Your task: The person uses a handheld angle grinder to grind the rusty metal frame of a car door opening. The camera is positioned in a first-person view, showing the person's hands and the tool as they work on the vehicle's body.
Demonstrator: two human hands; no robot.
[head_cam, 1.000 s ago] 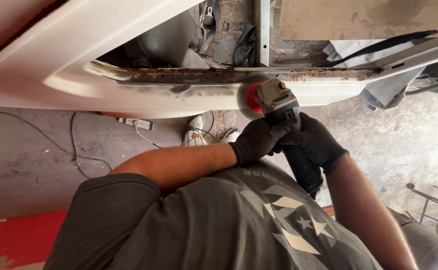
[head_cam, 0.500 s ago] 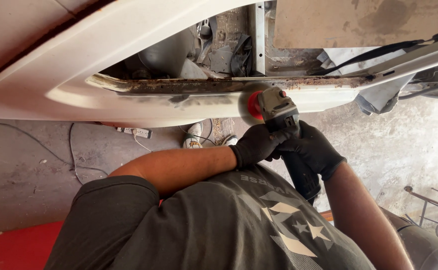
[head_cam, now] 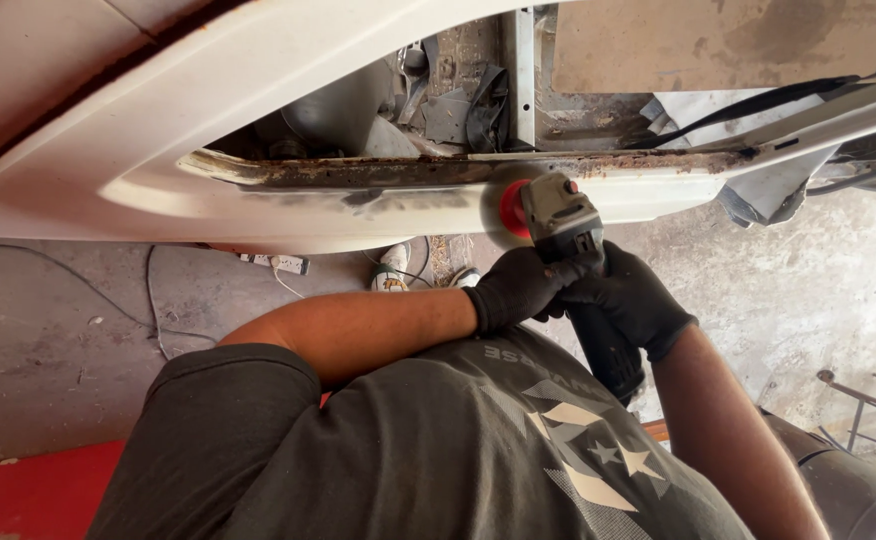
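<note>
Seen from above and upside down, a person in a dark grey printed T-shirt [head_cam: 478, 450] works a grey handheld angle grinder [head_cam: 568, 235] with a red round sanding disc [head_cam: 511, 208] against a white painted car body panel [head_cam: 258, 150]. The disc sits pressed on the panel just below a long rusty brown metal seam [head_cam: 408, 170], beside a patch where the paint is scuffed down to dull grey. The left hand [head_cam: 518, 288], in a black glove, has its fingers closed around the grinder's neck right behind the head. The right hand [head_cam: 638, 300], also in a black glove, has its fingers wrapped tight on the black rear handle [head_cam: 608, 350] of the tool, touching the left hand. Above the seam an opening shows dark inner metal parts and a pale upright metal strip [head_cam: 524, 80]. On the grey concrete floor [head_cam: 48, 340] lie a white power strip [head_cam: 276, 263] and thin cables [head_cam: 158, 300]; a red surface [head_cam: 28, 495] fills the lower left corner.
</note>
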